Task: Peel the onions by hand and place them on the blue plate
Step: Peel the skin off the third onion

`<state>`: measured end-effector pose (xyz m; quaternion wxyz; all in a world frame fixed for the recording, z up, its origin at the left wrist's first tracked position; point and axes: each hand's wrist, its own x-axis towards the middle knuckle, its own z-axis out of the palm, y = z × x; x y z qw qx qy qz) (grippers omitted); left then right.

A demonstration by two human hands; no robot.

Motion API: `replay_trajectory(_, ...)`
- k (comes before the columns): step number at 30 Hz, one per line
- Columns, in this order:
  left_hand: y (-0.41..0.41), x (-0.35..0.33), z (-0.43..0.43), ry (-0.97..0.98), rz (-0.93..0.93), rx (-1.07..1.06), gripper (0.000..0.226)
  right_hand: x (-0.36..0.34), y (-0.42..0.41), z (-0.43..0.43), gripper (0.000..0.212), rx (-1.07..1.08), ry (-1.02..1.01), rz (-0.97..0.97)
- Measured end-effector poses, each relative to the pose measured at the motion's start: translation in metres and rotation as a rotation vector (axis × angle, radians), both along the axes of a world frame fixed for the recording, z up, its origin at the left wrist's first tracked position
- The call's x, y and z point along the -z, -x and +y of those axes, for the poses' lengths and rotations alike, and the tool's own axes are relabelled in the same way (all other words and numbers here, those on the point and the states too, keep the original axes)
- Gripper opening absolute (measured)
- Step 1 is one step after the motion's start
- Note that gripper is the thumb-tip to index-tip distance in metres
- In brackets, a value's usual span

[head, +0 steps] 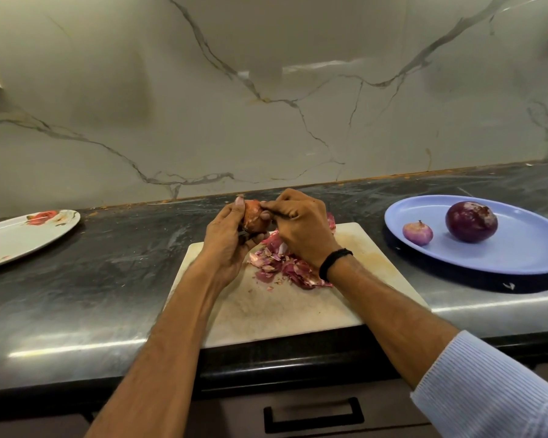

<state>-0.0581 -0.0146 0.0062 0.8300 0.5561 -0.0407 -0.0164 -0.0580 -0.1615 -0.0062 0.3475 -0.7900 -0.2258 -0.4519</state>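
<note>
Head view, left hand (227, 238) cupping onion (254, 220), right hand (301, 229) pinching skin

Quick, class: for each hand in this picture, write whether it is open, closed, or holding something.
Left hand: closed, gripping the onion.
Right hand: closed, pinching that onion at its top.
</note>
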Motion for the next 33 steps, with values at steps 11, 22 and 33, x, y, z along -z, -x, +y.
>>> replay_trajectory(11, 0.005, -0.005, -0.001, 0.035, -0.008, 0.028, 0.041, 0.001, -0.001, 0.008, 0.019, 0.144, 0.054, -0.069)
replay_trajectory(22, 0.002, -0.006, -0.001, 0.068, 0.005, -0.031, 0.03, 0.0, -0.008, 0.002, 0.026, 0.156, -0.054, -0.02)
replay_trajectory(33, 0.003, -0.004, -0.002, 0.082, -0.053, 0.012, 0.029, 0.002, -0.011, 0.005, 0.028, 0.006, -0.106, 0.09)
